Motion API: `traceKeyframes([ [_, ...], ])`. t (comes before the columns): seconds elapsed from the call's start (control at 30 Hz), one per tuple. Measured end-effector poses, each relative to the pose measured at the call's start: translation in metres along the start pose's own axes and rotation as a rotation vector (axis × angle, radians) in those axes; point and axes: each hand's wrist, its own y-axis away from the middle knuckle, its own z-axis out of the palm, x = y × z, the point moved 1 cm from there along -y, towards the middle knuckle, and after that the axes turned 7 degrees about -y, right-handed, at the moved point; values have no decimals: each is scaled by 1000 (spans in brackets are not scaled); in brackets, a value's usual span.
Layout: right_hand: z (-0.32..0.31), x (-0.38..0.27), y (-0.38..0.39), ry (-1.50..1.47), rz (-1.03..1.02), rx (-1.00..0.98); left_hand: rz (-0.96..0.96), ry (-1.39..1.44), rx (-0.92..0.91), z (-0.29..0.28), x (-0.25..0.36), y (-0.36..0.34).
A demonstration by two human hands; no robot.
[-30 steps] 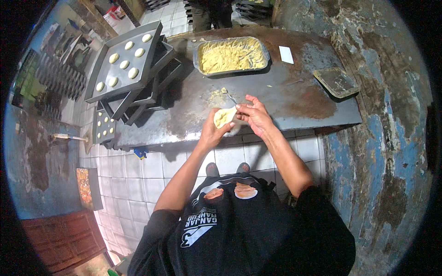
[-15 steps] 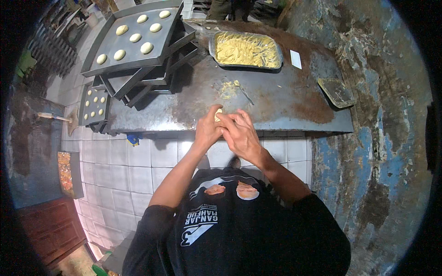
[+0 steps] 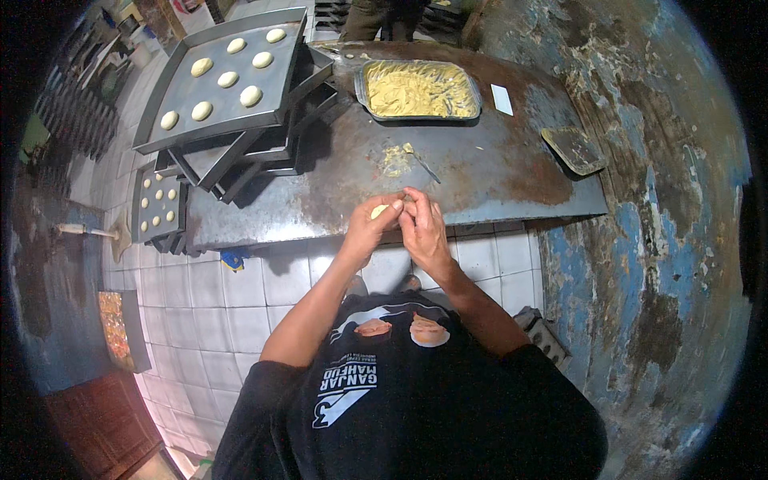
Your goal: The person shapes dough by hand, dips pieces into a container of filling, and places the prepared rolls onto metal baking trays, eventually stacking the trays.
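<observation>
My left hand (image 3: 370, 230) is closed around a small pale-yellow piece of dough (image 3: 378, 211), only part of which shows between the fingers. Against its fingertips rests my right hand (image 3: 425, 234), its fingers bent and drawn together; what they pinch, if anything, is hidden. Both hands are above the near edge of the metal table (image 3: 320, 200). Beyond them lies a thin spreading tool (image 3: 426, 167) beside a yellow smear. Farther back stands a rectangular pan (image 3: 418, 118) of yellow filling (image 3: 412, 90).
At the left, a large tray (image 3: 184, 96) of several dough balls tops crosswise-stacked trays (image 3: 240, 164). A lower tray (image 3: 164, 226) holds more. A white card (image 3: 502, 100) and a shallow container (image 3: 574, 152) lie at the right, near a worn wall (image 3: 640, 240). A person's legs (image 3: 372, 20) show beyond the table.
My right hand has shifted from lying across the left to its right side, fingertips meeting the left's. The dough stays in my left hand. The whole view has shifted slightly.
</observation>
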Motion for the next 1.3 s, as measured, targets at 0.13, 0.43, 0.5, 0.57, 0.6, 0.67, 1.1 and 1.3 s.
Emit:
traceKeyframes([
  [0.13,21,7,10,-468,486,182,119,-180,118,5,-6,-3],
  [0.43,-35,49,-22,-740,676,-175,375,-533,62,26,12,-15],
  [0.5,-57,29,-41,-476,393,-269,276,-722,-48,28,24,-21],
  [0.57,-58,17,-45,10,-72,-274,103,-944,-131,31,28,-26],
  [0.6,-59,13,-45,52,-91,-327,97,-955,-124,28,25,-28],
  [0.67,-71,13,-53,-342,-73,-239,262,-937,-73,27,26,-34],
  [1.1,-82,62,-85,-830,324,-606,206,-962,2,56,46,-26],
  [1.3,-59,64,-61,-916,158,3,106,-372,310,66,76,-18],
])
